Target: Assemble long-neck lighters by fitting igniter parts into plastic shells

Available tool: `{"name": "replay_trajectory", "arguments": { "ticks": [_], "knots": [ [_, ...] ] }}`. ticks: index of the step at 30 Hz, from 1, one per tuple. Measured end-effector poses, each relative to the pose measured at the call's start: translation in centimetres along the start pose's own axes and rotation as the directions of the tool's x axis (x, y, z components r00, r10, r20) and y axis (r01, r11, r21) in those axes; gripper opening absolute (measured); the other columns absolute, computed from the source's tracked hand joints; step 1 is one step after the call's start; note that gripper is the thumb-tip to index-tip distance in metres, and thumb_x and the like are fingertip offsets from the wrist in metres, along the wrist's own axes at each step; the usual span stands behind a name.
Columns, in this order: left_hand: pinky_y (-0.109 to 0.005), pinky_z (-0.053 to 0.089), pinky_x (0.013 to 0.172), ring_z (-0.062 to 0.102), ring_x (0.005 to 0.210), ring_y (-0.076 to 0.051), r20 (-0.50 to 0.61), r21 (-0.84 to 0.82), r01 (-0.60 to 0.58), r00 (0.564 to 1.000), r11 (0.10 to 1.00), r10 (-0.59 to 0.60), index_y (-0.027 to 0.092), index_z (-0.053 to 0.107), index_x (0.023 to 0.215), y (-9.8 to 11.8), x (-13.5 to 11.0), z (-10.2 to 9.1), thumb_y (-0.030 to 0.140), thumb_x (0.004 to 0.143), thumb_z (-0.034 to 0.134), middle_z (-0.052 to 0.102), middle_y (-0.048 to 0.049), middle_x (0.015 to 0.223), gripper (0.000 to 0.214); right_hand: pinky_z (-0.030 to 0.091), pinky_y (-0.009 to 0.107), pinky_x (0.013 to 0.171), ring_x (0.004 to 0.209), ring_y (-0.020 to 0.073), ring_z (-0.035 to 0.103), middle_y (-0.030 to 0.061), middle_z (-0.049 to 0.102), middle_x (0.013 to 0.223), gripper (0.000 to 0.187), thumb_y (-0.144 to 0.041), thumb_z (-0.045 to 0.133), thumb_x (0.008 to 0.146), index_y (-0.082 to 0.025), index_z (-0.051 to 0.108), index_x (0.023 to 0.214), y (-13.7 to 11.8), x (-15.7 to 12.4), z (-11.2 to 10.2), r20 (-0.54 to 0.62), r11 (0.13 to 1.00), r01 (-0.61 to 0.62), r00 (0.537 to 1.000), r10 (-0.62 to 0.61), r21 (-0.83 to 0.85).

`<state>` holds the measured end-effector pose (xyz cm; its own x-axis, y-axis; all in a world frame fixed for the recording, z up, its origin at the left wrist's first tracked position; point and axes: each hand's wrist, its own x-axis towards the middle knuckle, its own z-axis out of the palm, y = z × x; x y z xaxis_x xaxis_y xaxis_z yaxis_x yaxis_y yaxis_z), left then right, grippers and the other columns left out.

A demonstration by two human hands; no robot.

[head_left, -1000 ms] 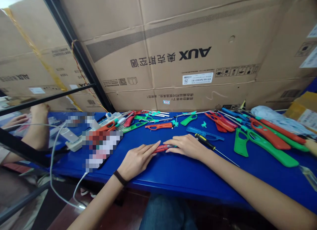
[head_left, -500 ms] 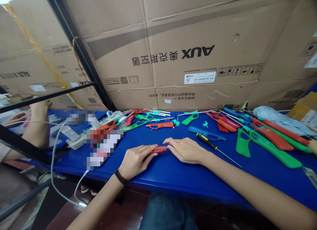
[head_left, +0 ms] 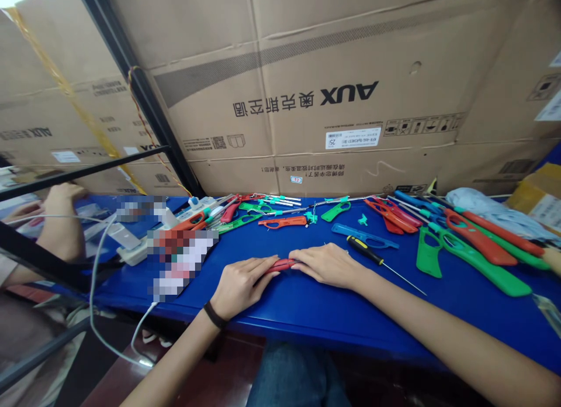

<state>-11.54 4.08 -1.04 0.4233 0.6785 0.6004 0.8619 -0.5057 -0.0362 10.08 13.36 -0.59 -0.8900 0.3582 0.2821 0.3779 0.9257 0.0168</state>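
A slim red plastic handle (head_left: 281, 265) lies near the front edge of the blue worktop (head_left: 307, 316), its long axis running left to right, roughly along that edge. The left hand (head_left: 243, 287) curls closed over its left end, while the right hand (head_left: 326, 265), fingers together, touches its right end, though whether it grips cannot be told. A yellow-and-black screwdriver (head_left: 362, 249) lies just beside the right hand.
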Motion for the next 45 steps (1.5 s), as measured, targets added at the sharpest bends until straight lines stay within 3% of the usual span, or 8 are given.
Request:
{"name": "replay_trajectory", "arguments": {
  "ticks": [7,11,17,24,30,37,45],
  "knots": [
    [-0.025,0.057,0.073,0.071,0.085,-0.018,-0.036,-0.012,-0.025,0.999,1.000,0.025,0.017,0.064,0.110,-0.1,-0.1,0.2,0.029,0.092,0.051,0.073,-0.0051,0.101,0.025,0.019,0.024,0.045,0.064,0.0135,0.062,0.0013,0.064,0.077,0.031,-0.034,0.028,0.100,-0.021,0.056,0.100,-0.2,0.0,0.0,0.001,0.992,0.045,0.999,-0.045,-0.117],
    [-0.026,0.058,0.072,0.072,0.084,-0.018,-0.039,-0.050,-0.010,0.999,0.999,0.008,0.019,0.065,0.109,-0.1,-0.1,0.4,0.029,0.092,0.051,0.073,-0.0043,0.100,0.024,0.026,0.023,0.048,0.069,0.0138,0.063,0.0023,0.065,0.081,0.029,-0.031,0.029,0.100,-0.020,0.055,0.099,-0.4,0.0,-0.1,-0.015,0.997,0.034,0.999,-0.035,-0.063],
    [-0.027,0.058,0.077,0.070,0.090,-0.018,0.008,-0.108,-0.005,1.000,0.994,0.006,0.021,0.062,0.115,-0.2,-0.1,0.3,0.032,0.092,0.051,0.072,-0.0043,0.106,0.028,0.032,0.022,0.052,0.080,0.0164,0.065,0.0035,0.068,0.090,0.034,-0.042,0.029,0.099,-0.021,0.054,0.106,-0.5,0.1,0.3,-0.056,1.000,-0.005,0.998,0.006,0.023],
    [-0.028,0.055,0.083,0.068,0.094,-0.018,0.057,-0.118,0.154,0.987,0.981,-0.148,0.021,0.061,0.113,-1.0,-1.3,-0.6,0.035,0.091,0.051,0.071,-0.0045,0.105,0.028,0.035,0.022,0.054,0.077,0.0163,0.065,0.0045,0.068,0.088,0.036,-0.040,0.026,0.100,-0.020,0.055,0.106,0.0,0.1,0.4,-0.058,1.000,-0.012,0.998,0.012,0.012],
    [-0.026,0.056,0.074,0.069,0.085,-0.017,0.040,-0.114,0.102,0.994,0.988,-0.098,0.018,0.061,0.103,-0.3,-1.0,-0.2,0.033,0.093,0.048,0.071,-0.0065,0.095,0.022,0.032,0.022,0.051,0.079,0.0154,0.065,0.0032,0.066,0.093,0.036,-0.046,0.029,0.098,-0.023,0.052,0.114,-0.5,0.0,-0.1,-0.060,1.000,-0.001,0.998,0.002,0.017],
    [-0.026,0.055,0.070,0.068,0.082,-0.017,0.045,-0.152,0.092,0.995,0.984,-0.086,0.018,0.060,0.100,0.0,-0.5,-0.1,0.030,0.092,0.050,0.071,-0.0067,0.093,0.018,0.024,0.024,0.047,0.071,0.0114,0.061,0.0014,0.063,0.089,0.033,-0.038,0.029,0.100,-0.021,0.058,0.098,-0.6,-0.1,-0.3,-0.098,0.999,0.039,0.995,-0.037,0.016],
    [-0.027,0.055,0.081,0.067,0.092,-0.017,0.049,-0.131,0.056,0.998,0.990,-0.050,0.019,0.060,0.109,0.4,0.2,-0.2,0.031,0.092,0.051,0.071,-0.0049,0.104,0.023,0.025,0.024,0.049,0.070,0.0127,0.062,0.0020,0.065,0.084,0.031,-0.035,0.032,0.099,-0.019,0.058,0.094,-0.5,-0.2,-0.3,-0.091,0.997,0.058,0.994,-0.053,0.043]
  ]
}}
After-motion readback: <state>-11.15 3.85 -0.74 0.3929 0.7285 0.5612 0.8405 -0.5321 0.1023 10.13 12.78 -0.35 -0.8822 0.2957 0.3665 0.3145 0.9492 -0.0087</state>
